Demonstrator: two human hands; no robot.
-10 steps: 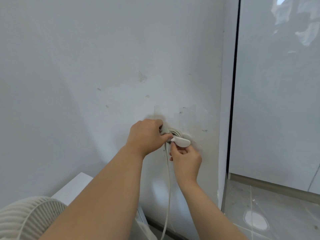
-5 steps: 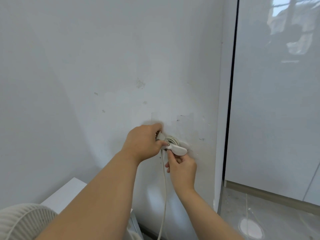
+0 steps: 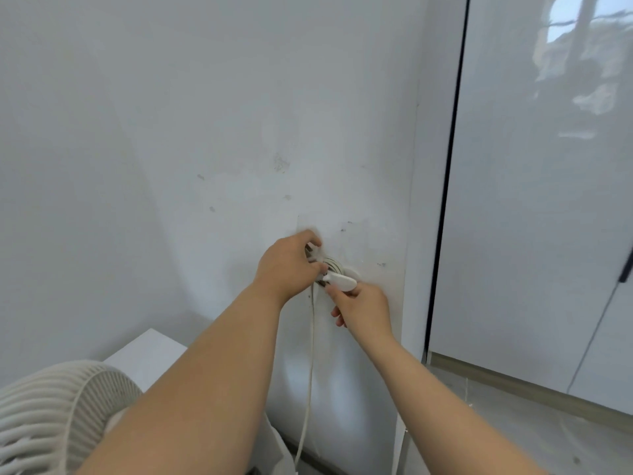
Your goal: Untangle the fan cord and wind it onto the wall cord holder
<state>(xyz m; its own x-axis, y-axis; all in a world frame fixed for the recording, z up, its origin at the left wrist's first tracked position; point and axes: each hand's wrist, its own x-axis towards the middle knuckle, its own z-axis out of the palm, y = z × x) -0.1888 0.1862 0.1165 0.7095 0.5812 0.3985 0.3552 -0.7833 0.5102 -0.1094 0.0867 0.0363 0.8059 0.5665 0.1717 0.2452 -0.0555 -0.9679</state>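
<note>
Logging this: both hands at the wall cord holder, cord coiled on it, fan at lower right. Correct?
No: the head view shows the fan at lower left. Otherwise right: left hand and right hand are at the wall cord holder, with cord coiled on it.

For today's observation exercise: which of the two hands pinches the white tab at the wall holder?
The right hand, the lower one, pinches the white tab from below; the left hand sits higher, curled over the coiled cord.
</note>
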